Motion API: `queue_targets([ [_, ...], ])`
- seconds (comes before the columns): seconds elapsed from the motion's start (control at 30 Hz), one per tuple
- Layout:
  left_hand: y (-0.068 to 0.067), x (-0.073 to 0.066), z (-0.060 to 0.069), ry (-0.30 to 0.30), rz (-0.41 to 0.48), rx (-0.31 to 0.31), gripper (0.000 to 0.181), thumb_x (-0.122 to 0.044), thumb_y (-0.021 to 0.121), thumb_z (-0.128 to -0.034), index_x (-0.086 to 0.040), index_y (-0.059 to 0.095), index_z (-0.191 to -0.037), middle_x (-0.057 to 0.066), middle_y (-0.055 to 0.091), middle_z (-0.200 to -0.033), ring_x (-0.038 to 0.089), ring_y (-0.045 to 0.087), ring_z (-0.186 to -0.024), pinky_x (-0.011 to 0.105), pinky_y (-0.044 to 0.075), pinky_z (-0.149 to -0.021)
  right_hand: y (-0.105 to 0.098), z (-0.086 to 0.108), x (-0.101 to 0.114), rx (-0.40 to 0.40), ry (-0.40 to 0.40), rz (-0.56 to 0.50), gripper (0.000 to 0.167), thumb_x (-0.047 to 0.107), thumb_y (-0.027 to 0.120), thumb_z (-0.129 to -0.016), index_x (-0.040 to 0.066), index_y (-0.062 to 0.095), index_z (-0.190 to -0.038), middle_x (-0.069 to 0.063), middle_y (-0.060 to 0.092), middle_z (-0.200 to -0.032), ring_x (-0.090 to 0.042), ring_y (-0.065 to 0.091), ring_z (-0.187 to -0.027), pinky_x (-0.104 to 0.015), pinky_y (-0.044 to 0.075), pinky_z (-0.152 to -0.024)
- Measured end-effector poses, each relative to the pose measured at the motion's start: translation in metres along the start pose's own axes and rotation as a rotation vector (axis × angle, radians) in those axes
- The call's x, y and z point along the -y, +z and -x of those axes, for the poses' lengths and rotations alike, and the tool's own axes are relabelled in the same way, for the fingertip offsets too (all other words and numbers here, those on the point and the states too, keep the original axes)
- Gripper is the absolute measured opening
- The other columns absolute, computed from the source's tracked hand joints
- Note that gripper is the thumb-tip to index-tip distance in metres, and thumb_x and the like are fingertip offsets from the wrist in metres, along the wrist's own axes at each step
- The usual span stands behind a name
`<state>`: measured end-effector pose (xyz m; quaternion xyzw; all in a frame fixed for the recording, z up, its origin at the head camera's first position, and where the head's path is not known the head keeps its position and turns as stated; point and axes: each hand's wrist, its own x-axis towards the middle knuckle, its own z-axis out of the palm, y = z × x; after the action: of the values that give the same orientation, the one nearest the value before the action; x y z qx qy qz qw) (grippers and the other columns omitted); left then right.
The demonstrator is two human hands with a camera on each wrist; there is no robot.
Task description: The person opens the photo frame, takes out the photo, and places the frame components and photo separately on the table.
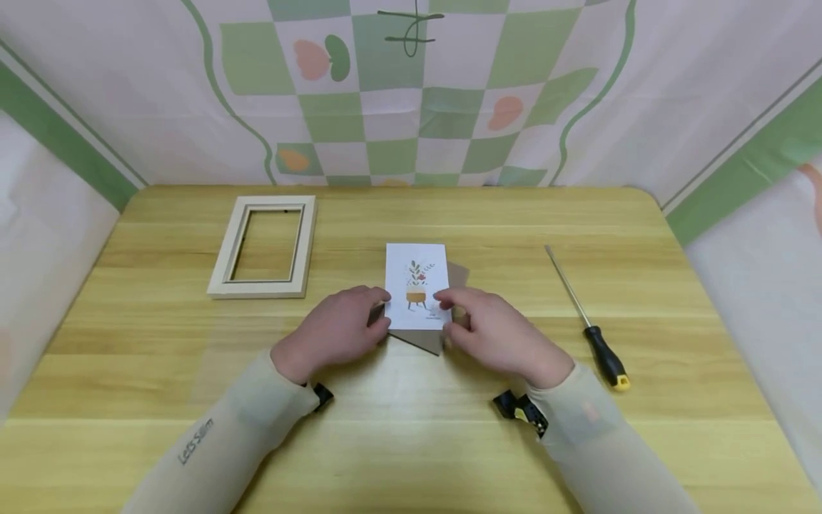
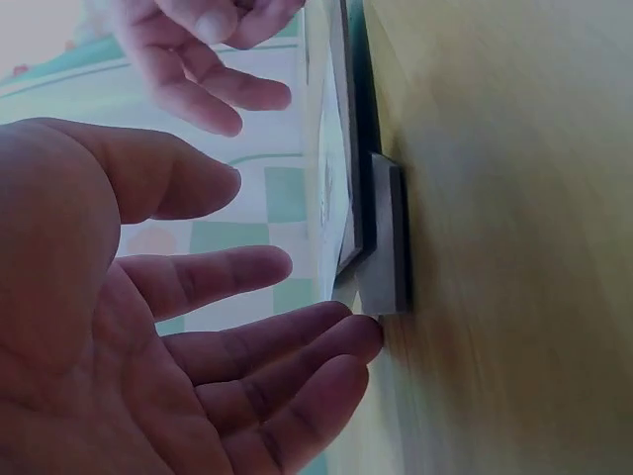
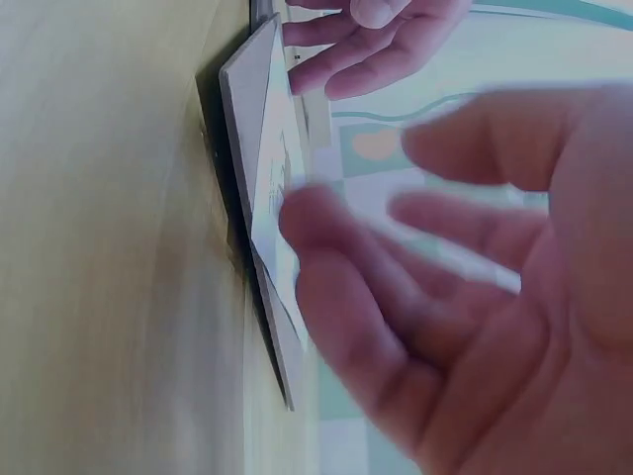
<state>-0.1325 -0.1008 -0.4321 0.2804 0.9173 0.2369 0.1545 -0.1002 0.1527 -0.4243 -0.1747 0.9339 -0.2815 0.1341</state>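
A white card point(image 1: 417, 257) printed with a potted plant lies on a brown-grey board point(image 1: 420, 340) turned at an angle beneath it. At the card's left edge is my left hand point(image 1: 343, 321), fingers loosely extended; in the left wrist view its fingertips point(image 2: 361, 336) come close to a thick grey piece point(image 2: 391, 237) under the board. My right hand point(image 1: 494, 328) is over the card's right edge, its fingers point(image 3: 341, 297) bent a little with nothing between them. Whether either hand touches the card I cannot tell.
A cream picture frame point(image 1: 257, 289) with an open middle lies on the wooden table point(image 1: 411, 457) at the back left. To the right is a screwdriver point(image 1: 604, 353) with a black and yellow handle. A patterned curtain point(image 1: 392, 114) hangs behind the table.
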Motion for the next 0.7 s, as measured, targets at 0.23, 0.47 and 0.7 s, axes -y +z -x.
queue_targets([
  [0.23,0.0006,-0.0001,-0.0018,0.004,0.002,0.020,0.040,-0.025,0.055,-0.0999,-0.003,0.060,-0.132,0.010,0.063,-0.126,0.025,0.059,-0.113,0.042,0.045,-0.099,-0.0001,-0.0018,-0.0027,0.002,0.130,0.018,0.043,0.018,0.062,-0.097,0.000,0.056,-0.136,-0.012,0.067,-0.115,-0.020,0.061,-0.084,-0.040,0.051,-0.074],
  [0.47,0.0030,0.0011,-0.0031,0.030,0.021,0.016,0.033,-0.023,0.055,-0.0991,-0.004,0.065,-0.125,0.005,0.065,-0.115,0.020,0.058,-0.100,0.040,0.045,-0.095,-0.0016,-0.0004,-0.0004,0.013,0.150,-0.032,0.042,0.019,0.062,-0.097,0.001,0.057,-0.134,-0.014,0.067,-0.118,-0.020,0.062,-0.084,-0.038,0.050,-0.070],
  [0.7,0.0035,0.0016,-0.0018,0.076,0.021,0.006,0.031,-0.021,0.055,-0.0982,-0.004,0.067,-0.122,0.007,0.065,-0.120,0.026,0.056,-0.114,0.041,0.038,-0.105,-0.0023,-0.0001,0.0006,0.010,0.181,-0.063,0.038,0.020,0.060,-0.097,0.002,0.060,-0.131,-0.013,0.067,-0.117,-0.023,0.064,-0.093,-0.040,0.052,-0.075],
])
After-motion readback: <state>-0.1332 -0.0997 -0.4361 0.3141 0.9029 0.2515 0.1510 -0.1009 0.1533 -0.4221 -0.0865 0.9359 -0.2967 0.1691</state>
